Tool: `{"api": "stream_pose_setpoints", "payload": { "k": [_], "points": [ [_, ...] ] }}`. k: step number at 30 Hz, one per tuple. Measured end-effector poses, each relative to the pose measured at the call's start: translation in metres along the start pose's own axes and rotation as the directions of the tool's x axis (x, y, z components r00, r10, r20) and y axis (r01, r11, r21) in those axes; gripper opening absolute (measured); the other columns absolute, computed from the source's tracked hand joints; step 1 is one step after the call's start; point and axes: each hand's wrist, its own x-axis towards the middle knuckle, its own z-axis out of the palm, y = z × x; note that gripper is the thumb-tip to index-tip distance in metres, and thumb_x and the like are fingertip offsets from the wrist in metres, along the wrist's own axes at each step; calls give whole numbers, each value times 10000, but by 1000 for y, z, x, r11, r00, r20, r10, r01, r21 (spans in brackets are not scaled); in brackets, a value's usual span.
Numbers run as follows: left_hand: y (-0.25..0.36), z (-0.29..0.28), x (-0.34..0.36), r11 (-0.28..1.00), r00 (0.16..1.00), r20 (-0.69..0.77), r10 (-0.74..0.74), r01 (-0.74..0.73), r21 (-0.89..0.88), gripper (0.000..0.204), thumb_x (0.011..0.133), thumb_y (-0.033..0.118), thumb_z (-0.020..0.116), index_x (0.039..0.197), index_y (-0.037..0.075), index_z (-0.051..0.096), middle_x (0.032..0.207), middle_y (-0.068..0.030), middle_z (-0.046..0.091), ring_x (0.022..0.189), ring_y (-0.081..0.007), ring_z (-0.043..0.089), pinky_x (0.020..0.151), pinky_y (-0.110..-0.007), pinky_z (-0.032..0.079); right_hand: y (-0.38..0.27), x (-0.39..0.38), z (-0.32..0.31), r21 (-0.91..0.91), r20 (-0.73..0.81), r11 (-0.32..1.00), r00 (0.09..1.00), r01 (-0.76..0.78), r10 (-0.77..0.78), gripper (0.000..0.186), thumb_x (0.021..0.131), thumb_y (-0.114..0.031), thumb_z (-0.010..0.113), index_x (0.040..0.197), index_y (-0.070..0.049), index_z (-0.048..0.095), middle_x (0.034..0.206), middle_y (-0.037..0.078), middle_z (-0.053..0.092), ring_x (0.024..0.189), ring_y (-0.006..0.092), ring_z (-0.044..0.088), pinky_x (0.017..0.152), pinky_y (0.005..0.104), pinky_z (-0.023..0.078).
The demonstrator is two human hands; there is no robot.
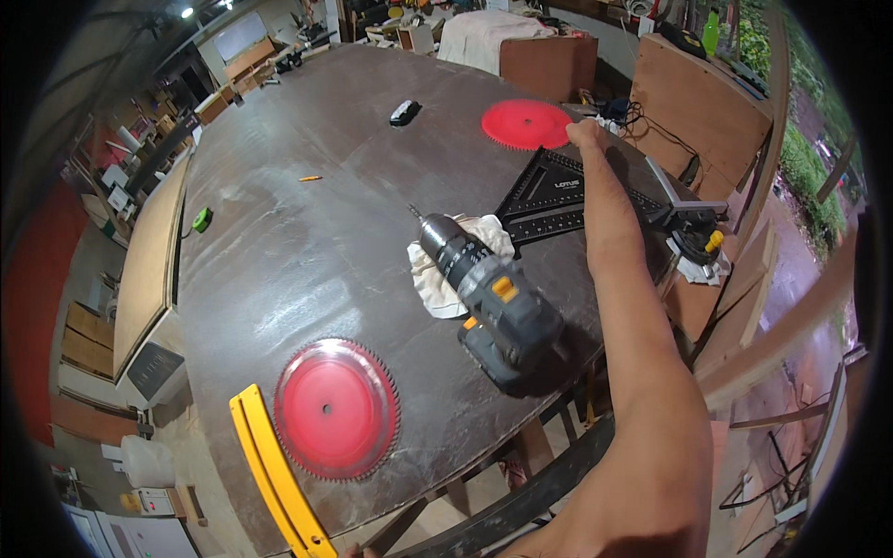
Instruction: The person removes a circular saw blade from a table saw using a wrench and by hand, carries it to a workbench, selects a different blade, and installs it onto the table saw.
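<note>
My right arm reaches across to the far right of the dark table. My right hand is closed at the rim of a red circular saw blade. Only a sliver of my left hand shows at the lower edge, beside the end of a slotted yellow strip; its grip is hidden. Next to the strip lies a second red saw blade. A black and grey cordless drill with a bit fitted rests mid-table, by a crumpled white cloth.
A black triangular square lies partly under my right forearm. A small black and white item, an orange pencil and a green tape measure sit farther off. A tool with a yellow knob stands at the right edge.
</note>
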Motion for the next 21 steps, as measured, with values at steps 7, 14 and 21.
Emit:
{"api": "stream_pose_setpoints", "payload": {
  "k": [7,14,21],
  "points": [
    [12,1,7,970,995,26,-98,89,227,266,1047,191,634,1181,-36,665,1047,-166,687,889,-228,609,824,-354,524,-22,26,23,-162,-73,979,991,-125,114,523,879,-398,691,1292,-79,714,1391,193,635,1316,354,572,1044,445,513],
    [37,16,15,970,988,-64,-140,149,189,239,1030,181,671,1130,-36,683,1024,-160,682,908,-255,611,849,-396,515,-12,130,80,-202,54,972,989,-120,134,682,857,-401,637,1424,-26,591,1454,247,576,1334,462,534,1078,537,445],
    [51,19,12,964,991,-78,-110,126,233,232,1033,197,665,1120,-17,678,978,-138,649,886,-257,575,823,-397,491,-34,113,83,-295,246,955,968,33,42,759,891,-393,567,1518,25,469,1578,278,433,1431,480,438,1171,570,341]
  ]
}}
